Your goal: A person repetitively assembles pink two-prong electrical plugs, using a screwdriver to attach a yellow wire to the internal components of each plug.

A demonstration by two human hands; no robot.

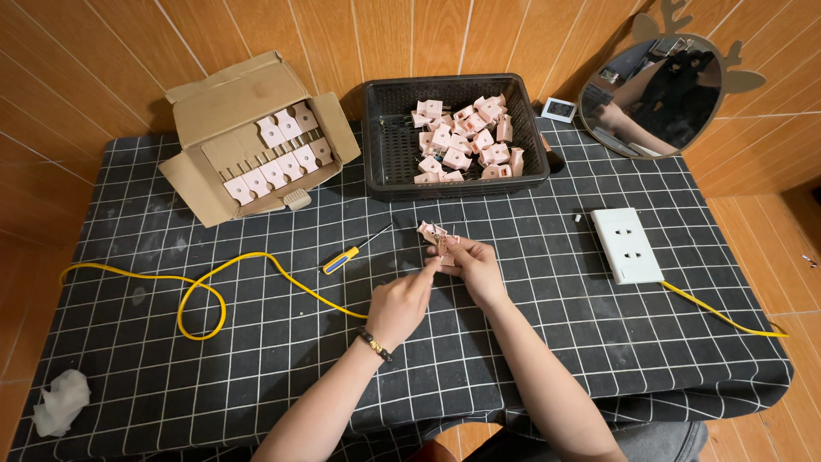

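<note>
My right hand (473, 269) grips a small pink plastic plug part (436, 237) above the middle of the table. My left hand (402, 301), with a dark bracelet on its wrist, pinches at the same part from the left, fingertips meeting it by a small metal piece. Behind the hands stands a black plastic basket (389, 141) with several more pink parts (463, 141) piled on its right side. A yellow-and-blue screwdriver (351, 254) lies just left of the hands.
An open cardboard box (248, 107) of pink parts in rows sits at the back left. A white socket strip (626, 245) with a yellow cable (205, 287) lies right. A round mirror (650, 94), a small white device (559, 109) and a crumpled tissue (60, 400) are also here.
</note>
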